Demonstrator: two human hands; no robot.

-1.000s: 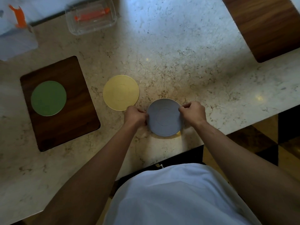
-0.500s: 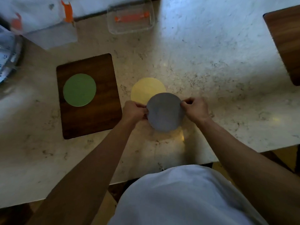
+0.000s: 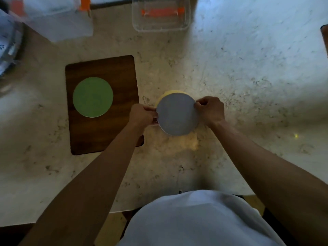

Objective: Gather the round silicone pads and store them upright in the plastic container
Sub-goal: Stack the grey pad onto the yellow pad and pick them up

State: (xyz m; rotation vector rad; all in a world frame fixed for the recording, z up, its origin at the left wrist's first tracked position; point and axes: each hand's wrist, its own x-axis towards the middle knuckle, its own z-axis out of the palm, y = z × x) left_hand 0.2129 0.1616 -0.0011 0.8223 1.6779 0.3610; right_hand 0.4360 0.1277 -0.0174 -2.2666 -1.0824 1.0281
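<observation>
A round grey silicone pad (image 3: 176,114) is held flat between both hands above the stone counter. My left hand (image 3: 141,115) pinches its left edge and my right hand (image 3: 210,110) pinches its right edge. Under it lies a yellow pad (image 3: 166,94), almost wholly covered, with only a thin rim showing at the top left. A green pad (image 3: 92,97) lies flat on a dark wooden board (image 3: 103,139) to the left. The clear plastic container (image 3: 160,14) with an orange clip stands at the far edge of the counter, well beyond the hands.
A second clear box with orange clips (image 3: 58,18) sits at the back left, beside a patterned object (image 3: 7,41) at the left edge. Another wooden board (image 3: 325,41) pokes in at the right edge. The counter's near edge (image 3: 71,217) runs just before my body.
The grey pad, held in both hands, has moved left and away from me until it covers the yellow pad. The view has shifted, so the boards and container sit further right.
</observation>
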